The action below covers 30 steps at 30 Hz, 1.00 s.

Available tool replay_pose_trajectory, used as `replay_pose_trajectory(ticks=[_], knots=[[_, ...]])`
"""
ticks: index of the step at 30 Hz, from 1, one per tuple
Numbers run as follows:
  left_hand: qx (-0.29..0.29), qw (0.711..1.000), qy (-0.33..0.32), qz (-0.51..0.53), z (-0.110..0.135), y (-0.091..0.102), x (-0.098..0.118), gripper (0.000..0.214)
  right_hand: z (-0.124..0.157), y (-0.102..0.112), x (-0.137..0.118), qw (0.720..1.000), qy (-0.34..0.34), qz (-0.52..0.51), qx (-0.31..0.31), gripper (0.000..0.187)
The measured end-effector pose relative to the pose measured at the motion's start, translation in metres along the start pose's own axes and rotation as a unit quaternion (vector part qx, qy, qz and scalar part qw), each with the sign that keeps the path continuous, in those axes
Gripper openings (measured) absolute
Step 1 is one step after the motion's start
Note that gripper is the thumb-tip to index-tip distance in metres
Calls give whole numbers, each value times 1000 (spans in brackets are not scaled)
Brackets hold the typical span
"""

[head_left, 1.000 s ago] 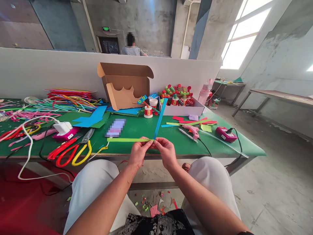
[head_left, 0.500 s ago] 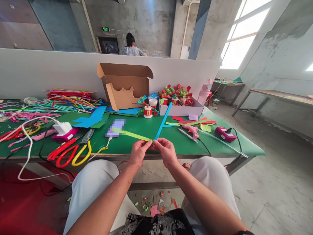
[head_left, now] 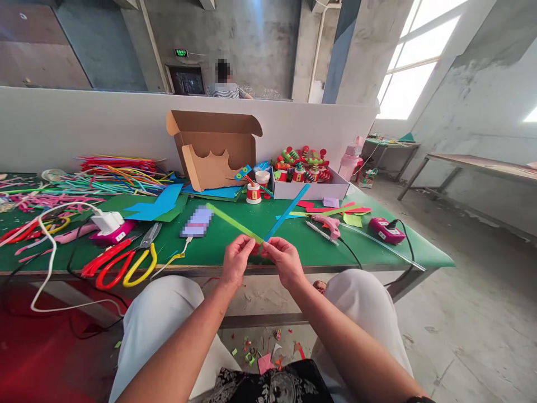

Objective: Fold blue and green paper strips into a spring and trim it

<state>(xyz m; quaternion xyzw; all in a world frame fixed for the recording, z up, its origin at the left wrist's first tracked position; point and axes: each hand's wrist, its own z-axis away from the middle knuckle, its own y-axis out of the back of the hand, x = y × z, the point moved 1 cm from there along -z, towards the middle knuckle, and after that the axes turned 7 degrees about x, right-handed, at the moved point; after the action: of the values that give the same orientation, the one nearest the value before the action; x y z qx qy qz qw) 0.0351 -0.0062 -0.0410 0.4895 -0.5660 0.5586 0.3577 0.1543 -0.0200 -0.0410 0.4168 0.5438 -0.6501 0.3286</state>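
Note:
Close together above the table's front edge, my two hands pinch the meeting ends of two paper strips. My left hand is closed on a yellow-green paper strip, which slants up to the left. Closed on a blue paper strip, my right hand holds it slanting up to the right. The strips form a V, their joint partly hidden by my fingertips. Beyond them stands a paper-cup figure with coiled limbs and a blue head.
A pink glue gun lies right of my hands beside loose paper strips. Red- and yellow-handled scissors and a cabled phone lie left. Behind are an open cardboard box and a white box of finished figures.
The yellow-green strip has swung upward on the left, and the blue strip leans further right. Both hands stay in nearly the same place.

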Motion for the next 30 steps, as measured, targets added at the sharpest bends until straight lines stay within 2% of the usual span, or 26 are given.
replay_pose_trajectory(ticks=[5,9,13,19,24,27,30], knots=[[-29,999,24,9,2,-3,-1,34,4,-3,1,999,-4,-33,6,28],[-3,1000,10,-3,2,-2,-3,32,5,-3,2,1000,-2,-17,-7,31],[-7,1000,12,-18,0,1,-4,31,3,-2,1,1000,-14,9,-5,29],[-4,999,36,16,1,-1,-4,33,6,-6,3,1000,20,-14,-2,26],[21,999,22,10,-1,0,-6,34,5,-5,4,999,27,-3,-16,26],[27,998,43,39,-4,3,-3,37,1,-2,3,999,22,23,-30,27],[13,995,67,70,-3,3,2,37,-2,1,2,1000,10,15,-16,27]])
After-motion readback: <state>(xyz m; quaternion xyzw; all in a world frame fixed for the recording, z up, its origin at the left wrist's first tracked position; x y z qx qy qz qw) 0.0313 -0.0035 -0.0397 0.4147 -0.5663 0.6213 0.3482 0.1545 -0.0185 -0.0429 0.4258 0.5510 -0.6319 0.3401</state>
